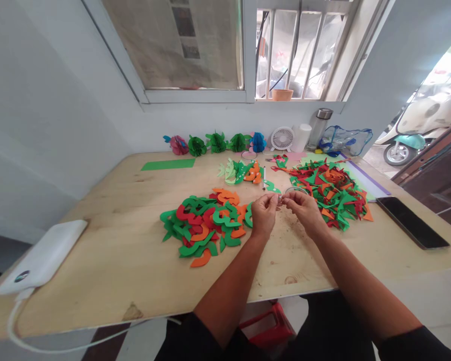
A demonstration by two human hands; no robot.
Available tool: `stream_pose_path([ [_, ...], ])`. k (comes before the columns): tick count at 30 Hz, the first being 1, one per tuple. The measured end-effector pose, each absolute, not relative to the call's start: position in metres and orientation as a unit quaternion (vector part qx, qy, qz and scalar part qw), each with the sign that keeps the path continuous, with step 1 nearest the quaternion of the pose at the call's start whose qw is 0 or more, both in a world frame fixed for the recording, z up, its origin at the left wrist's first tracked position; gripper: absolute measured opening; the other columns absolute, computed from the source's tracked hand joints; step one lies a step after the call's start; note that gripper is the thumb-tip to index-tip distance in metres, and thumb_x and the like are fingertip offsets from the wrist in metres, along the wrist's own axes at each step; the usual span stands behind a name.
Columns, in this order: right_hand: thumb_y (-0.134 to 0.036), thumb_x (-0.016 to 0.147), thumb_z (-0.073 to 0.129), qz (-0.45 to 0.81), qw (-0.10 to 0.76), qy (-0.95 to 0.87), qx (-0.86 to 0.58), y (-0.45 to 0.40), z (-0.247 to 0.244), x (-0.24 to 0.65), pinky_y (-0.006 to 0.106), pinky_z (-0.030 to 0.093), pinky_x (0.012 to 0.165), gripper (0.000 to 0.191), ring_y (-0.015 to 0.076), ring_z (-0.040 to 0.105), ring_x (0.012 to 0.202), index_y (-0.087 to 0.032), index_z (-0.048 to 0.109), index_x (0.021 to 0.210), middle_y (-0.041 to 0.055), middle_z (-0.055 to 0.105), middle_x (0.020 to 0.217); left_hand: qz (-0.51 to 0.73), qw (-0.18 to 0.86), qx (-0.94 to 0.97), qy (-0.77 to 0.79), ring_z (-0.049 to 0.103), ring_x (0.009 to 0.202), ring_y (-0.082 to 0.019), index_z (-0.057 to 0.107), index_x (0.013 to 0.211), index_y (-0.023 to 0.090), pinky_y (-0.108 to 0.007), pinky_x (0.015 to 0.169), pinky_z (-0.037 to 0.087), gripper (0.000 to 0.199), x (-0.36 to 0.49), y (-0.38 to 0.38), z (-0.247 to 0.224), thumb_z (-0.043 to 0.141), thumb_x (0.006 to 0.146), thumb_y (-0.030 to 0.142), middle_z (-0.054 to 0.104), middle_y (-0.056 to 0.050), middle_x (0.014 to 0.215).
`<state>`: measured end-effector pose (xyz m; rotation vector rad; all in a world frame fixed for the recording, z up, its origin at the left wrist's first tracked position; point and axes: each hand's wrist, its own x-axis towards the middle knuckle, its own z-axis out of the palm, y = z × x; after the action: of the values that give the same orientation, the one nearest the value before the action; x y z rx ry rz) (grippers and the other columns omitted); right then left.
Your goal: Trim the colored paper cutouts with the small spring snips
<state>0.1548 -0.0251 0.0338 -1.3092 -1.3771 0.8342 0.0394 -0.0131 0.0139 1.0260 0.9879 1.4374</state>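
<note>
Pale wooden surface (116, 240). Your left hand (264, 214) and right hand (306, 208) meet, fingers pinched narrow on a tiny piece (280, 198), unidentifiable, between curved paper cutouts (206, 224) and paper scraps (334, 193). Probably light, flimsy; hold its edges.

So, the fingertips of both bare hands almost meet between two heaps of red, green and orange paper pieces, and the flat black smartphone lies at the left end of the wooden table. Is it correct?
Only the side is wrong: the head view shows the flat black smartphone at the right end of the wooden table. The bare left hand and right hand are as you say.
</note>
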Motion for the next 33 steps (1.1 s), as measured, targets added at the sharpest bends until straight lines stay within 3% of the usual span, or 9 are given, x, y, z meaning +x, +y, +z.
stream_pose_path([
  [18,-0.041,0.068,0.065,0.391,0.564,-0.510,-0.519,-0.022,0.027,0.141,0.025,0.038,0.051,0.024,0.0122,0.050,0.055,-0.019,0.057,0.062,-0.0001,0.057,0.059,0.599,0.507,0.453,0.422,0.061,0.060,-0.013,0.069,0.075,0.015,-0.022,0.055,0.050,0.018,0.039,-0.013,0.012,0.059,0.074,0.029,0.067,-0.002,0.067],
  [24,-0.038,0.067,0.064,0.407,0.571,-0.489,-0.518,-0.022,0.025,0.143,0.025,0.037,0.053,0.022,0.0112,0.046,0.054,-0.019,0.056,0.062,-0.0015,0.055,0.059,0.592,0.496,0.485,0.411,0.066,0.069,-0.015,0.065,0.101,0.014,-0.025,0.063,0.053,0.028,0.039,-0.013,0.005,0.056,0.076,0.020,0.071,-0.006,0.086],
  [28,-0.038,0.068,0.065,0.403,0.589,-0.482,-0.508,-0.024,0.025,0.146,0.025,0.036,0.056,0.021,0.0110,0.045,0.058,-0.019,0.056,0.063,-0.0023,0.052,0.061,0.589,0.478,0.504,0.413,0.068,0.069,-0.015,0.051,0.122,0.015,-0.025,0.065,0.053,0.045,0.038,-0.015,0.006,0.054,0.077,0.016,0.071,-0.004,0.081],
  [33,-0.038,0.068,0.067,0.421,0.590,-0.488,-0.487,-0.024,0.021,0.148,0.026,0.039,0.062,0.021,0.0122,0.049,0.062,-0.020,0.058,0.067,-0.0015,0.055,0.066,0.572,0.473,0.517,0.427,0.067,0.067,-0.013,0.040,0.131,0.019,-0.022,0.064,0.052,0.057,0.037,-0.017,0.006,0.052,0.076,0.011,0.071,-0.002,0.079],
])
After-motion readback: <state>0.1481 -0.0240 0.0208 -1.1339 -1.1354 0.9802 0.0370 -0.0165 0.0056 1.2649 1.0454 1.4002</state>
